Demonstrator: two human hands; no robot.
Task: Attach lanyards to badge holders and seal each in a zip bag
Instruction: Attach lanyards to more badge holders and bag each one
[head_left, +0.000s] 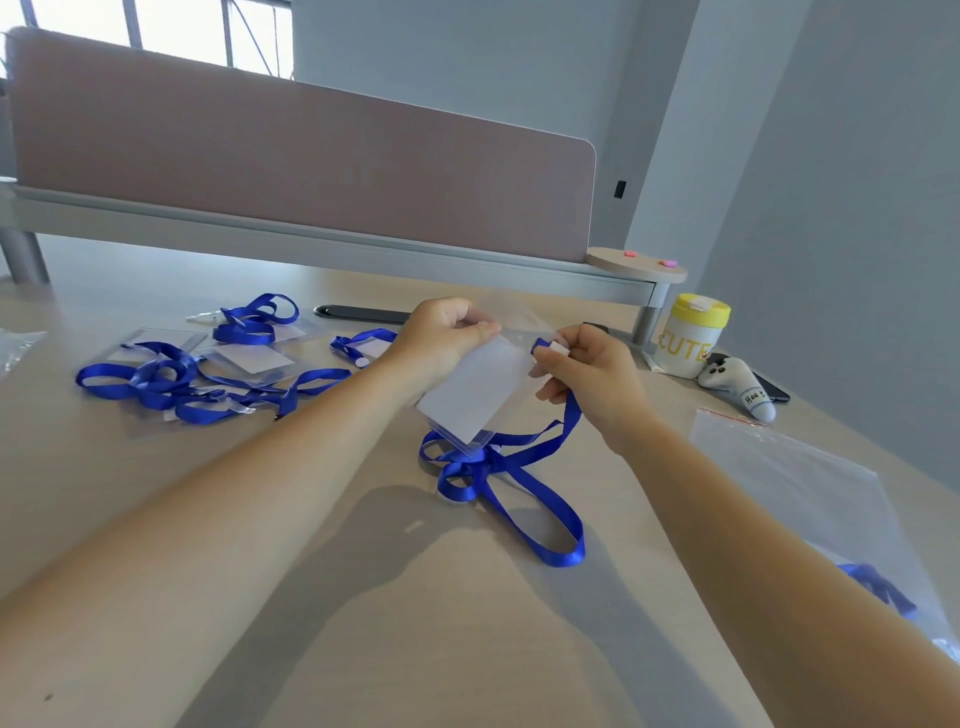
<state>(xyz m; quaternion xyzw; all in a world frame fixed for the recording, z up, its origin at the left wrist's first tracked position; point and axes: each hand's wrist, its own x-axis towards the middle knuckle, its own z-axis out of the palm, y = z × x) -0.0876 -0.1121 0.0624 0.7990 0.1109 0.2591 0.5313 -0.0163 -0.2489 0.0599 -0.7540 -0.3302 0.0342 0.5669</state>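
Pinching a clear plastic badge holder with a white card (480, 395) above the bench (363, 597), the left hand (441, 332) and right hand (587, 374) are fitting its blue ribbon lanyard (511, 483), fingers clamped on both, while loose lanyards (171, 384) and an unfilled clear zip bag (795, 467) are waiting.

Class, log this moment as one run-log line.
step: attaching lanyard | left hand: holds badge holder | right hand: pinches blue lanyard end | zip bag: on table, right
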